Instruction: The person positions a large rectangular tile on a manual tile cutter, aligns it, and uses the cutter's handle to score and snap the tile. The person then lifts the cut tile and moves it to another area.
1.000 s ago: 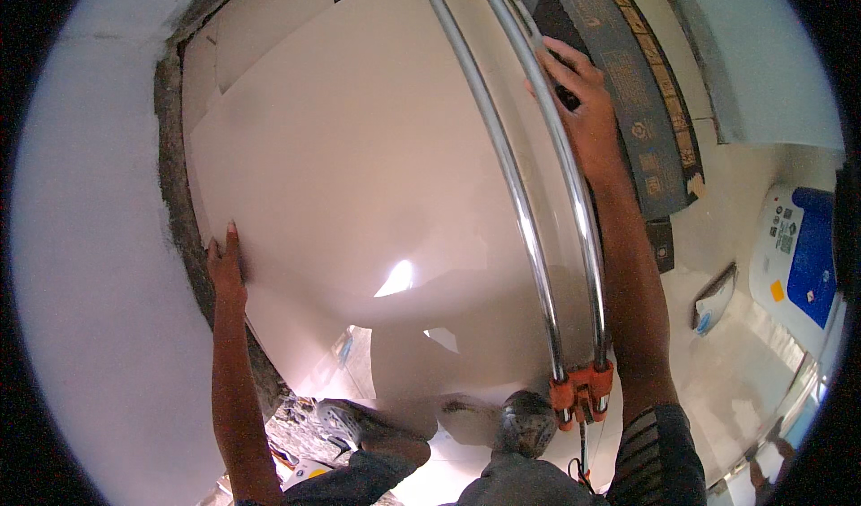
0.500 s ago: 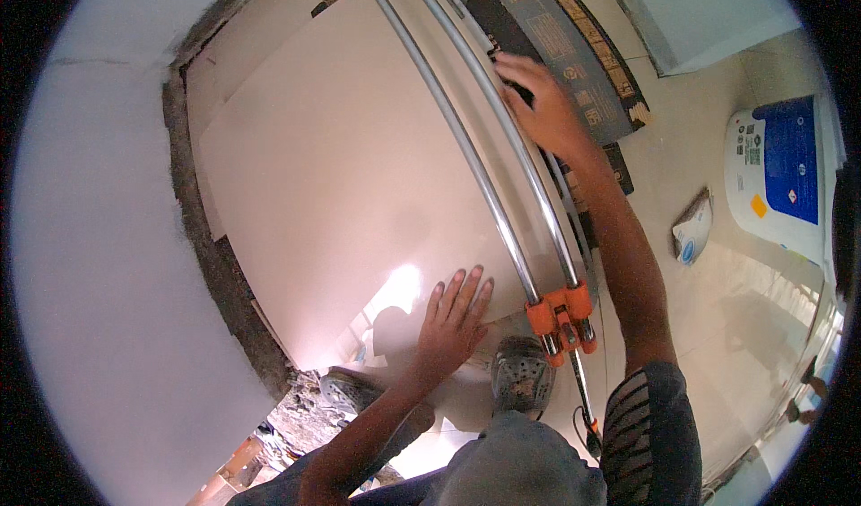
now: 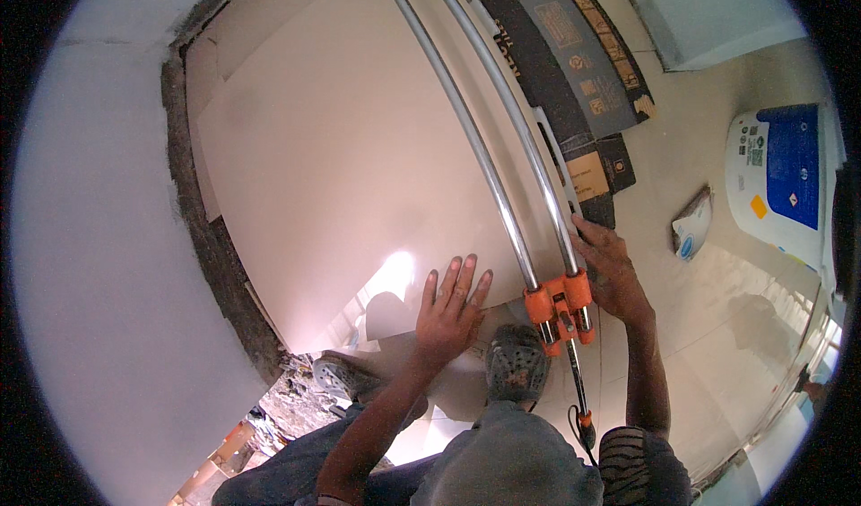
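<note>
A large glossy beige tile [image 3: 314, 165] lies under the two steel rails [image 3: 466, 138] of a tile cutter, whose orange carriage and handle [image 3: 556, 309] are at the near end. My left hand [image 3: 453, 313] rests palm down on the tile's near part, left of the carriage, fingers spread and straight. My right hand [image 3: 610, 268] grips the cutter's right side just beside the carriage, its fingers partly hidden by the metal. My feet in grey clogs [image 3: 518, 362] are at the tile's near edge.
A white wall [image 3: 99, 237] with rough cement along its foot borders the left. Dark cardboard [image 3: 587, 48] lies right of the cutter. Farther right are a white-and-blue container [image 3: 758, 165] and a small torn packet [image 3: 691, 228] on the tiled floor. Rubble [image 3: 296, 389] sits at lower left.
My left hand has moved from the tile's left edge rightward onto its near part. My right hand has slid from the far section of the cutter back toward me, beside the carriage.
</note>
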The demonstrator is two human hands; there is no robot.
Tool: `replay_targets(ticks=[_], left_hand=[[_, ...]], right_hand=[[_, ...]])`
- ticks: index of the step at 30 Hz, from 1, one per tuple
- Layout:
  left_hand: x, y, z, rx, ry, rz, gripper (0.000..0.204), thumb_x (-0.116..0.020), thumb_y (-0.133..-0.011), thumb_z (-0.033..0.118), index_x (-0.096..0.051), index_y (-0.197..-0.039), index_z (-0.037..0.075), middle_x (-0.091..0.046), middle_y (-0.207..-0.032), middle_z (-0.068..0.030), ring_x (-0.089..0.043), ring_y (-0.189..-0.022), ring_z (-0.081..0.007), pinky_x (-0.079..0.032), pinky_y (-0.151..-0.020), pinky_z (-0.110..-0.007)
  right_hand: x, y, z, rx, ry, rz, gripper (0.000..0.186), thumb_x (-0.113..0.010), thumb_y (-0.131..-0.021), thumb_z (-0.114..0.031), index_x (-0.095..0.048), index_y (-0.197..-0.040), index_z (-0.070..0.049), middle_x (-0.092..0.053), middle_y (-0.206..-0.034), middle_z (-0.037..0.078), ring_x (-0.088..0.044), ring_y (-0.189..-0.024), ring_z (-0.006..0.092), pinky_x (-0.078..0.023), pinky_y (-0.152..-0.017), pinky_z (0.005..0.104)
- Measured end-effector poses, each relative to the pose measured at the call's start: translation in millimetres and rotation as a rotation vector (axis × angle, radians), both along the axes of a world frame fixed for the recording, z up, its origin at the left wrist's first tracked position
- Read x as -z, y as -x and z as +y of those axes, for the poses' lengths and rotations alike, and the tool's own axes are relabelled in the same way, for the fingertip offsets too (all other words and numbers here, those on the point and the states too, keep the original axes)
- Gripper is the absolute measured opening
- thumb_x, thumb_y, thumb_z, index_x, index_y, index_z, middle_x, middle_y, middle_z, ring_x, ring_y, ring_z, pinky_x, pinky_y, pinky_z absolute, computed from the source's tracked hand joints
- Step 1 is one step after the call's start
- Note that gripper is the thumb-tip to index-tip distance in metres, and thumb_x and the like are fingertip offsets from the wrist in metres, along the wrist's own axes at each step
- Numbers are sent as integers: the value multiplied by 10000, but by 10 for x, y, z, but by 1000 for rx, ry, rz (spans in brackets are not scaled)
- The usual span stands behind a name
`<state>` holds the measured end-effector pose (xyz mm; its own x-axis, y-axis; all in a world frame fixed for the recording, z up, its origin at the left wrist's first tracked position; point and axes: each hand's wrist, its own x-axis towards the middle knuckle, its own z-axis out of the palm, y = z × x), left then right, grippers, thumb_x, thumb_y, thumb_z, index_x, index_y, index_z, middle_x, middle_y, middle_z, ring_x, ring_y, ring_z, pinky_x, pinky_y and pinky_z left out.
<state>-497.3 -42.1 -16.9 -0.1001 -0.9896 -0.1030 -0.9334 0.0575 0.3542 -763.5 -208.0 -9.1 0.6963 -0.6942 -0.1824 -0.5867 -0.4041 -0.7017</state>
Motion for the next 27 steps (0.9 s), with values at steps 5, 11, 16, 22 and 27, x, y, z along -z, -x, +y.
replay_targets(ticks=[5,11,16,22,27], left_hand=[[14,-65,15,28,-4,-5,635,-661,-893,325,-459,-1471,158,-351,-1570,-141,-326,-1457,-297,-292,-1134,-555],[14,-124,-20,60,58,6,583,-689,-892,364,-526,-1421,182,-406,-1539,-129,-368,-1434,-296,-293,-1143,-551],[72,-164,-9,90,113,22,566,-712,-880,347,-549,-1399,191,-413,-1537,-108,-372,-1433,-289,-288,-1148,-551],[25,-212,-16,78,87,116,570,-721,-872,311,-545,-1401,195,-422,-1533,-93,-370,-1436,-283,-255,-1166,-542],[70,-442,-31,-117,63,239,553,-673,-912,220,-495,-1426,120,-426,-1526,-112,-388,-1417,-299,-257,-1167,-518]], right_hand=[[96,12,8,15,0,-43,683,-771,-773,-135,-528,-1411,-161,-409,-1543,47,-397,-1397,287,-304,-1145,447],[136,14,43,93,18,-84,665,-803,-749,-96,-574,-1372,-150,-490,-1494,72,-506,-1290,293,-367,-1087,428],[146,32,53,109,-5,-40,665,-802,-754,-97,-570,-1376,-147,-507,-1480,85,-537,-1252,281,-373,-1066,420],[141,-3,54,101,22,-68,638,-770,-760,-143,-570,-1366,-149,-468,-1512,57,-564,-1155,303,-383,-1033,423],[200,34,63,65,63,-98,623,-771,-760,-140,-586,-1354,-172,-475,-1502,84,-586,-1122,288,-391,-1006,421]])
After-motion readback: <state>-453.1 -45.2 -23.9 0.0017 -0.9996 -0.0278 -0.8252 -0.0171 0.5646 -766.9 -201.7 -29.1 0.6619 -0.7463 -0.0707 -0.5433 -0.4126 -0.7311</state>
